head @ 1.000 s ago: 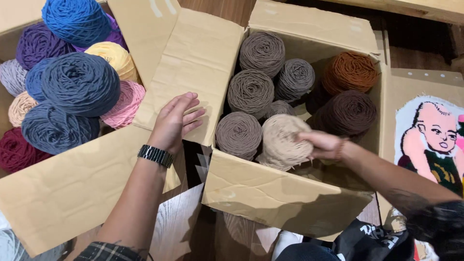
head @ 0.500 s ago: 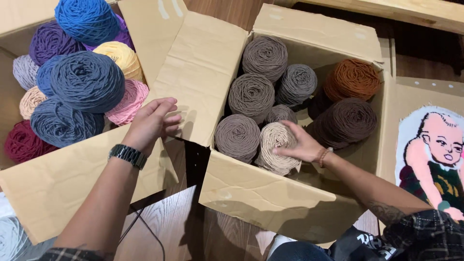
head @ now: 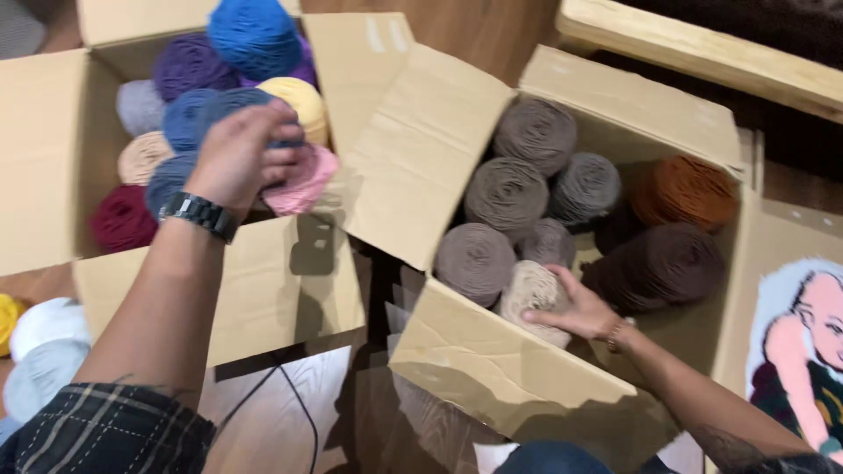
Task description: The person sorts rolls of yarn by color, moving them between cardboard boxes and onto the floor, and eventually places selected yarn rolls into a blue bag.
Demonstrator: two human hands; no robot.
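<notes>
right hand [head: 575, 309] closes on the beige yarn ball [head: 533, 294] at the front of the brown box [head: 492, 369]; left hand [head: 241, 158] cups a blue yarn ball [head: 189, 118] farther off. loose strands might snag neighbouring balls if pulled.

Yarn balls [head: 507, 191] crowding both boxes [head: 492, 386]

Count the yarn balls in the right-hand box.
8 visible: three grey-brown, two grey, one rust, one dark brown, one beige under the right hand. More may lie beneath.
</notes>
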